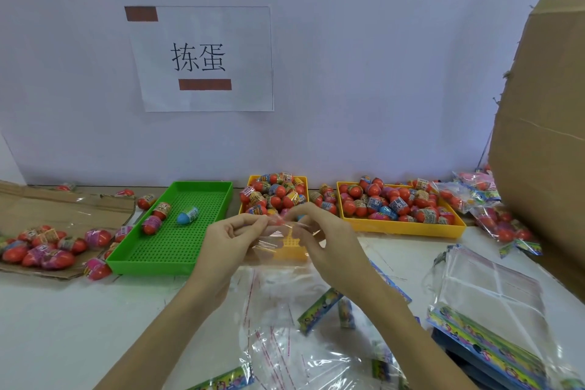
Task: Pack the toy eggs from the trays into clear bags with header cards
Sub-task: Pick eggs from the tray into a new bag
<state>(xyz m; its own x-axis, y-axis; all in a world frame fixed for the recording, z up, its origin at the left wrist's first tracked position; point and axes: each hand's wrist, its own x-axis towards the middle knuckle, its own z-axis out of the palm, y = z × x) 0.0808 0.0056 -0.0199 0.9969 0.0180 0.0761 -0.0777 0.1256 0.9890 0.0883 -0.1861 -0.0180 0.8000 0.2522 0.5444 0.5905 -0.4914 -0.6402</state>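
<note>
My left hand [231, 237] and my right hand [326, 244] pinch the top of a clear bag [278, 247] in front of the middle yellow tray [251, 182], which is heaped with red toy eggs [275, 193]. A second yellow tray [411, 228] on the right is full of eggs too. The green tray [177, 250] on the left holds three eggs, one of them blue [187, 215]. Whether the held bag has an egg in it I cannot tell.
Loose eggs lie on flattened cardboard [47, 209] at the left. Empty clear bags with header cards [316, 313] are scattered near the front edge, and a stack of them [487, 304] sits at the right. Filled bags [503, 228] lie beside a tall cardboard box [544, 136].
</note>
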